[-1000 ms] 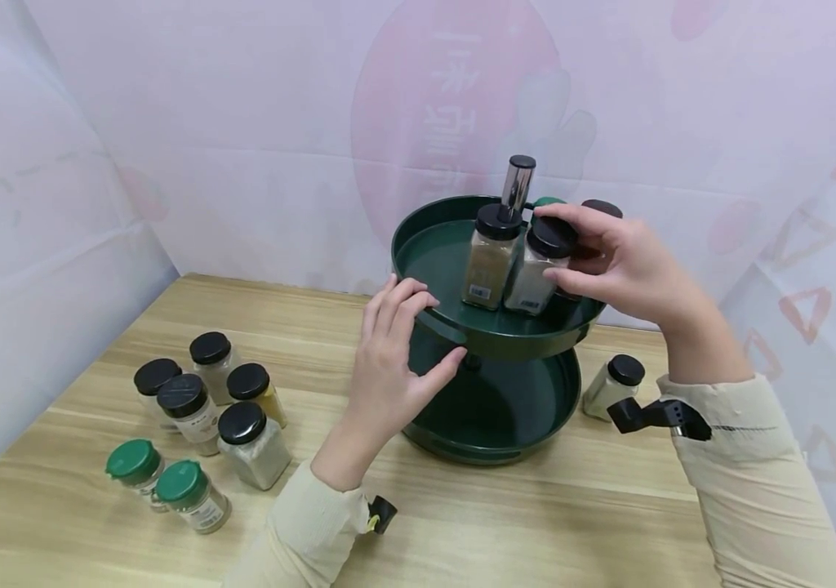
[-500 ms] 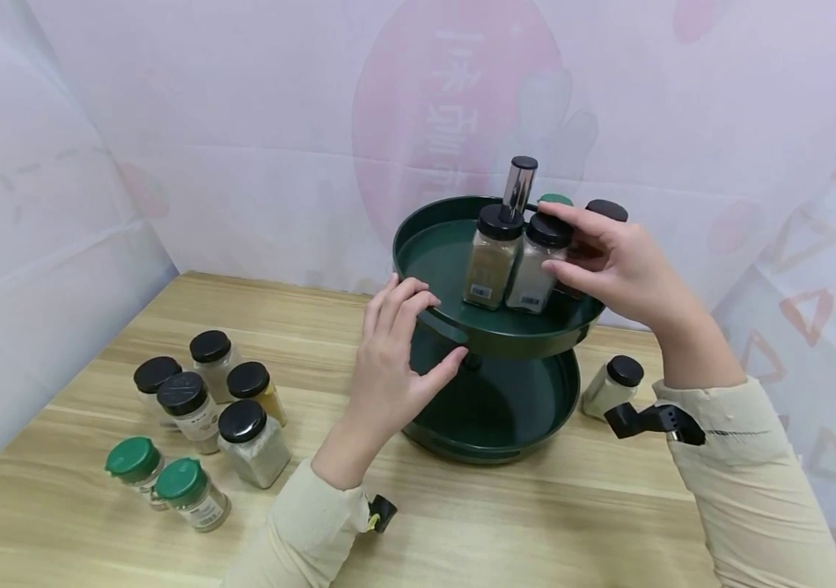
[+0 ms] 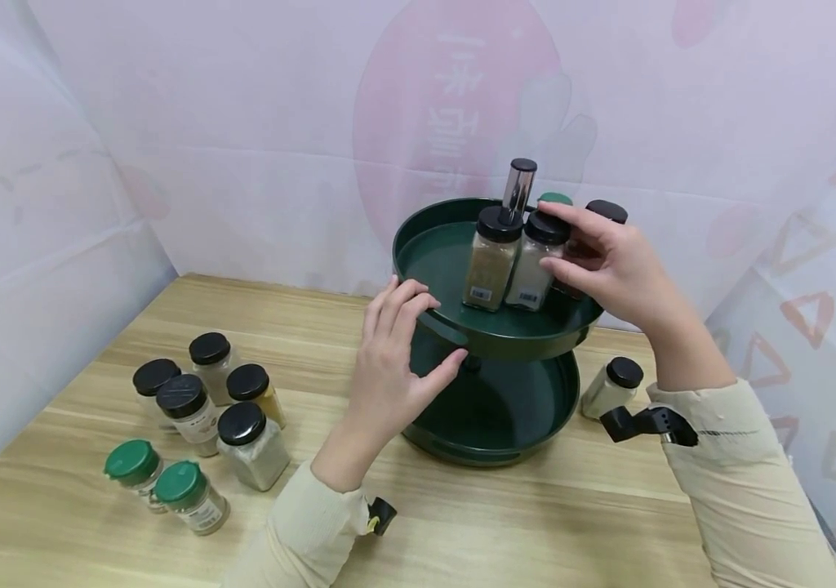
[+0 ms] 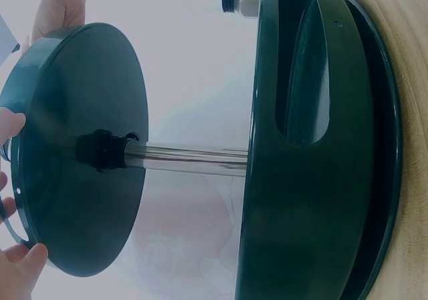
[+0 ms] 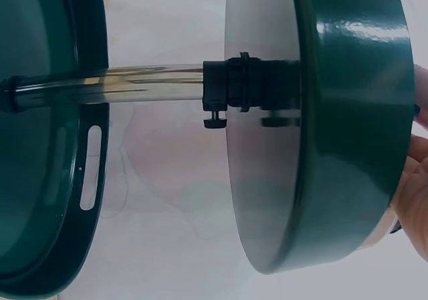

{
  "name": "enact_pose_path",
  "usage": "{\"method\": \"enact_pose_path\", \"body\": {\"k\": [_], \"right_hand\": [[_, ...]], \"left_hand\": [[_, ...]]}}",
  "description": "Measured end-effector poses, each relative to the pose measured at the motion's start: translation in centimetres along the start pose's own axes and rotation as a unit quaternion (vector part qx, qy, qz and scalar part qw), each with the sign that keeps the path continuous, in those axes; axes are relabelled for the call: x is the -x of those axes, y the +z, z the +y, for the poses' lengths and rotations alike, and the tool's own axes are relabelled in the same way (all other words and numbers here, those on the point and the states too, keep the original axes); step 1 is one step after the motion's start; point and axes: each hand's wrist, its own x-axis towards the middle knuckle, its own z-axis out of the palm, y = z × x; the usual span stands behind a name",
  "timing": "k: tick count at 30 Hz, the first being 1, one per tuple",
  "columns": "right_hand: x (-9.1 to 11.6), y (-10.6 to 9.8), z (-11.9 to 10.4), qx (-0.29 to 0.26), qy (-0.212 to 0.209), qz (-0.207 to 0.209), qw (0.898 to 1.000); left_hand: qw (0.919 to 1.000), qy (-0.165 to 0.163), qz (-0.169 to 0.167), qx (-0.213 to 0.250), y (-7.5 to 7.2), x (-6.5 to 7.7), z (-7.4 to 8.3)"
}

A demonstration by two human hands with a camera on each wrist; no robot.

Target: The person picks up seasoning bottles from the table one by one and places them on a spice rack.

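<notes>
A dark green two-tier spice rack stands on the wooden table, with an upper tray (image 3: 429, 249) and a lower tray (image 3: 499, 420) joined by a chrome pole (image 3: 518, 189). My left hand (image 3: 391, 359) grips the upper tray's front-left rim, fingers over the edge and thumb lower down. On that tray my right hand (image 3: 622, 260) holds a square, black-lidded spice jar (image 3: 525, 278) with pale contents between thumb and fingers. Close on its left is a similar jar of brown spice (image 3: 488, 273). The right wrist view shows the tray's outer wall (image 5: 354, 126), with that hand partly hidden behind it.
Several spice jars stand grouped on the left, among them a green-lidded shaker (image 3: 193, 498) and a black-lidded jar (image 3: 252, 449). Another jar (image 3: 611, 388) stands right of the rack. A green lid (image 3: 555, 198) and a dark lid (image 3: 606, 211) show behind the right hand.
The pale jar has gone from a slight tilt to nearly upright and shifted a little left, closer to the brown one. My right forearm moved slightly left; my left hand stayed put.
</notes>
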Motion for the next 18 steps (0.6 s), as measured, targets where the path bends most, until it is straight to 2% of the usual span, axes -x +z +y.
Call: {"method": "enact_pose_path", "body": {"k": [7, 14, 18], "right_hand": [[0.5, 0.4, 0.0, -0.020, -0.016, 0.028, 0.999], [1.1, -0.2, 0.0, -0.070, -0.007, 0.006, 0.998], [2.0, -0.7, 0.0, -0.090, 0.002, 0.009, 0.996]], "left_hand": [[1.0000, 0.004, 0.001, -0.001, 0.0, 0.2, -0.1], [1.0000, 0.005, 0.005, -0.001, -0.1, 0.2, -0.2], [1.0000, 0.004, 0.005, -0.003, -0.1, 0.2, -0.2]]}}
